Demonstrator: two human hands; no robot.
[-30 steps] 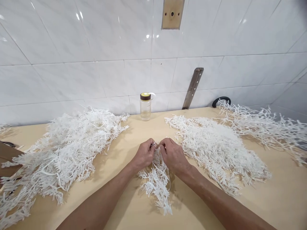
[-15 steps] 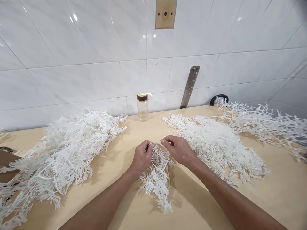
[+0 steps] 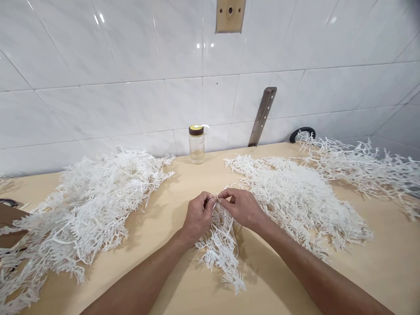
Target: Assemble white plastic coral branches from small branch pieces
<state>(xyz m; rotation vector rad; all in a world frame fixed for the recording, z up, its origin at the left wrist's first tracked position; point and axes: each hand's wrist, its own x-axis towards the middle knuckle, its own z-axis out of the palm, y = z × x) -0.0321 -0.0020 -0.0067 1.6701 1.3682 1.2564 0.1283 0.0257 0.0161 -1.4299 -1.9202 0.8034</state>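
My left hand [image 3: 199, 216] is closed in a pinch on the top end of a white branching plastic sprig [image 3: 223, 251], which hangs down toward me over the table. Its many thin twigs fan out below my fingers. Close against the left fingertips, my right hand [image 3: 241, 206] pinches at the same end of the sprig. The fingers hide the exact spot where both hands meet, so any small piece between the right fingertips cannot be made out.
White sprigs lie heaped in a left pile [image 3: 101, 205] and a right pile [image 3: 295, 197]. Bare white branches [image 3: 364, 166] spread at far right beside a black ring-shaped object [image 3: 302, 131]. A clear bottle [image 3: 197, 148] and a metal strip [image 3: 262, 116] stand by the tiled wall.
My right hand has moved left, closing the gap to my left fingertips at the sprig's top. The head view has shifted slightly.
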